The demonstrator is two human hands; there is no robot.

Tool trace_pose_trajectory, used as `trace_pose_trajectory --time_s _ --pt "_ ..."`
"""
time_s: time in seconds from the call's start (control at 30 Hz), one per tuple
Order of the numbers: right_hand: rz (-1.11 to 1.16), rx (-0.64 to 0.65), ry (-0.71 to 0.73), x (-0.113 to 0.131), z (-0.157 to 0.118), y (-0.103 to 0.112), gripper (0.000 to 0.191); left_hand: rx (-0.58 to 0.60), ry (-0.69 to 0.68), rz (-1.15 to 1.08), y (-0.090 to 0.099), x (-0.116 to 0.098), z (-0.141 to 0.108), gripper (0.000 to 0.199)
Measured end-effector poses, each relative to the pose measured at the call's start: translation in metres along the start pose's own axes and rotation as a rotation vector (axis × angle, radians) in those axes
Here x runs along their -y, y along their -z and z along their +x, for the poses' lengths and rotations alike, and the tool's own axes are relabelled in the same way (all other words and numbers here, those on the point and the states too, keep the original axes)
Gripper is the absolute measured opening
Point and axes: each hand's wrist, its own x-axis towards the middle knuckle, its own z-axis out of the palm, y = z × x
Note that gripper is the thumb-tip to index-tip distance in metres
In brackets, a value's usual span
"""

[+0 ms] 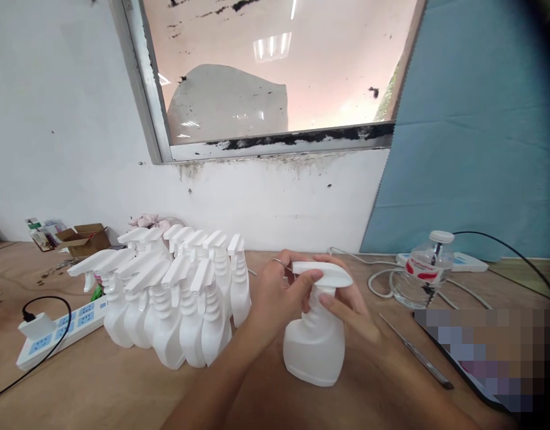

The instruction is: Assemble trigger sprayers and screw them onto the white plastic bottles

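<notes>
A white spray bottle [314, 352] stands upright on the brown table in front of me, its trigger head on top. My left hand [283, 286] is closed around the trigger side of the head, thumb laid along its upper face. From the other side my right hand [349, 301] wraps the back of the head and the neck, its thumb at the collar. Some fingers of both hands are hidden behind the bottle. To the left stands a close group of several white spray bottles [167, 322] with heads fitted.
A power strip [73, 331] with a plugged-in charger lies at the left, near an open cardboard box [89, 239]. On the right are a clear water bottle [429, 269], a coiled cable, a thin metal tool [415, 349] and a blurred-out dark-edged device [489, 364].
</notes>
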Motion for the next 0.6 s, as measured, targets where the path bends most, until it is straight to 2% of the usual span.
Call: trace_pose_trajectory --time_s 0.07,0.13,0.2,0.37,0.47,0.6 --pt "0.056 0.023 -0.058 -0.003 0.0 0.003 0.049 0.01 0.001 0.014 0.001 0.001 0.001 0.02" --pt "0.014 -0.019 -0.141 -0.007 0.001 0.006 0.035 0.019 0.017 0.024 0.002 0.003 0.002 0.022" --pt "-0.049 -0.064 -0.18 -0.011 0.002 0.008 0.031 0.019 0.024 0.03 0.005 0.004 0.003 0.022" --pt "0.138 0.026 -0.119 -0.018 0.002 0.005 0.038 0.088 0.044 -0.048 0.011 -0.001 0.004 0.018" --pt "0.138 0.057 -0.097 -0.018 0.001 0.001 0.029 0.179 0.082 -0.156 0.014 -0.004 0.005 0.018" --pt "0.131 0.112 -0.06 -0.015 0.0 -0.003 0.031 0.255 0.073 -0.203 0.019 -0.004 0.006 0.018"
